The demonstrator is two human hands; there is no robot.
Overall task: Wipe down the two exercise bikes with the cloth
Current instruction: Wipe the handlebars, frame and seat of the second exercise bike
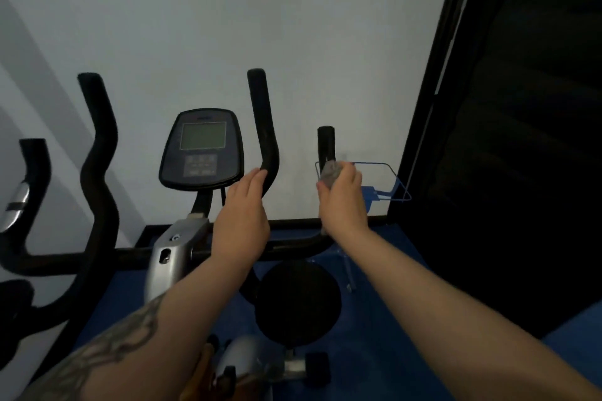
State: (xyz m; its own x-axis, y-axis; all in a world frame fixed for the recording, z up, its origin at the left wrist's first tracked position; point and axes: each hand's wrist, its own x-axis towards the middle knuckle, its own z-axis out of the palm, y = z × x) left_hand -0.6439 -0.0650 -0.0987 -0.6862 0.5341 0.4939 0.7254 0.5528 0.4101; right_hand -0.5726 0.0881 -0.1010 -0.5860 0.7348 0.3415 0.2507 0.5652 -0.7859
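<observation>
- Black handlebar stands close to the white wall.
- Our left hand rests flat on it.
- Our right hand grips the grey cloth.

You see one exercise bike with one console and four upright handlebar grips. One cloth is present, and two hands: left hand, right hand. One blue wire frame and one round black disc complete the count.
</observation>
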